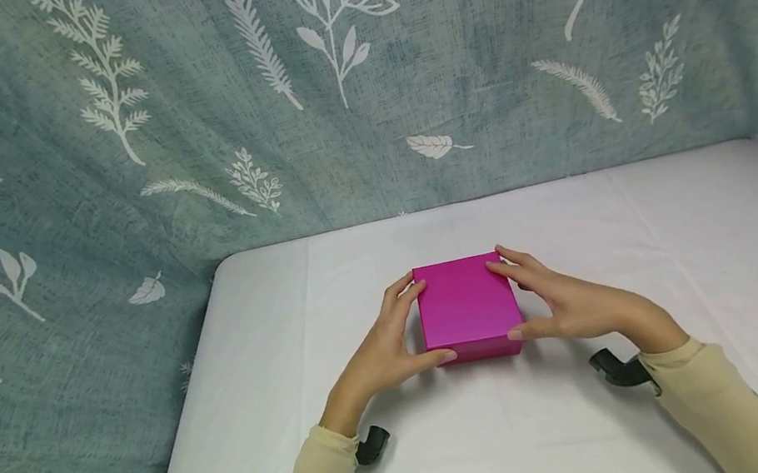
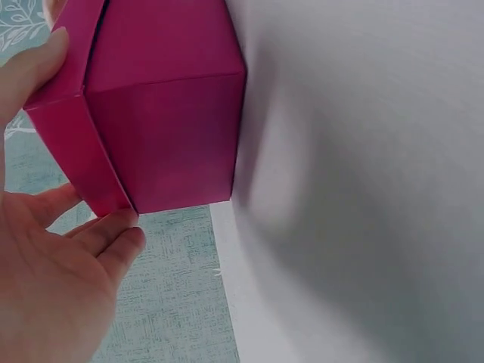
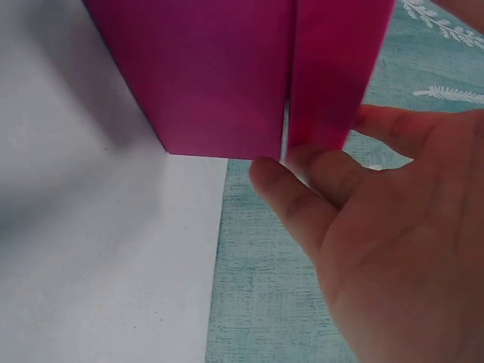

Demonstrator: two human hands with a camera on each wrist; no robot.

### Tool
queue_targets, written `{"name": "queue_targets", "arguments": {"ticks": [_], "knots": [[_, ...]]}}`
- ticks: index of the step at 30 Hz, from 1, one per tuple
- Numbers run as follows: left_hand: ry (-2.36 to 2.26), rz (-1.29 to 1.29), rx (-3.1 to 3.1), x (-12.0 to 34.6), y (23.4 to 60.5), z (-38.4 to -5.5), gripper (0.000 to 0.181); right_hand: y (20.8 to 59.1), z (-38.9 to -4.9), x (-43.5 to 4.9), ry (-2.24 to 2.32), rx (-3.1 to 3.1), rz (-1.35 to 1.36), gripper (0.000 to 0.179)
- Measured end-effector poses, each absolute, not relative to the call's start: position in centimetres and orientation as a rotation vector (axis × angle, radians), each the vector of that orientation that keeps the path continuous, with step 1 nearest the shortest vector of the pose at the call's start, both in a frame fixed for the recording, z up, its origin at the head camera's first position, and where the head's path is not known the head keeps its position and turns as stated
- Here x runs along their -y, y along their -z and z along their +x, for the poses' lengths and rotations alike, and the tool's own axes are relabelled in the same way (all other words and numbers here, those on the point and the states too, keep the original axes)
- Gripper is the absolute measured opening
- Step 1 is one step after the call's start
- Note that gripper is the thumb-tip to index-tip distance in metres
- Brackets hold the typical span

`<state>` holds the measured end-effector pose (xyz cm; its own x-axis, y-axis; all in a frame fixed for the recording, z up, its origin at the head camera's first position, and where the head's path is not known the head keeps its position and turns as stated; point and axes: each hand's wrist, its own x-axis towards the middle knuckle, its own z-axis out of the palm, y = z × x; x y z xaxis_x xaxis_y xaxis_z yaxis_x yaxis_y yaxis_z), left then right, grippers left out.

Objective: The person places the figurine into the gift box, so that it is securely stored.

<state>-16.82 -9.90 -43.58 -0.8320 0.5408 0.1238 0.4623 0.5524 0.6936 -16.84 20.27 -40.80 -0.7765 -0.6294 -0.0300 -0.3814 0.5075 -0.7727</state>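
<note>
A magenta box [image 1: 475,351] stands on the white table, topped by a lid [image 1: 467,301] of the same colour. In the left wrist view a dark seam parts the lid [image 2: 76,151] from the box body [image 2: 170,144]. My left hand [image 1: 384,350] grips the lid at its left side, thumb on the near face and fingers toward the far corner. Opposite it, my right hand [image 1: 577,305] holds the right side the same way. A narrow gap shows between lid [image 3: 333,68] and body [image 3: 204,76] in the right wrist view.
The white-covered table [image 1: 754,246] reaches back to a blue-green curtain [image 1: 477,101] with white leaf prints. Black wrist camera mounts [image 1: 373,445] jut from both cream sleeves, low over the cloth.
</note>
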Motion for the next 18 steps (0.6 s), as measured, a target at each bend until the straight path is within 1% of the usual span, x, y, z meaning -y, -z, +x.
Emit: {"name": "queue_targets", "arguments": {"ticks": [13, 18], "knots": [[-1.065, 0.835, -2.670, 9.82, 43.98, -16.83, 0.099, 41.37, -17.00, -20.30, 1.112, -2.462, -0.838, 0.090], [-1.065, 0.862, -2.679, 9.82, 44.03, -16.83, 0.099, 41.52, -17.19, -20.24, 1.091, -2.465, -0.855, 0.090]]}}
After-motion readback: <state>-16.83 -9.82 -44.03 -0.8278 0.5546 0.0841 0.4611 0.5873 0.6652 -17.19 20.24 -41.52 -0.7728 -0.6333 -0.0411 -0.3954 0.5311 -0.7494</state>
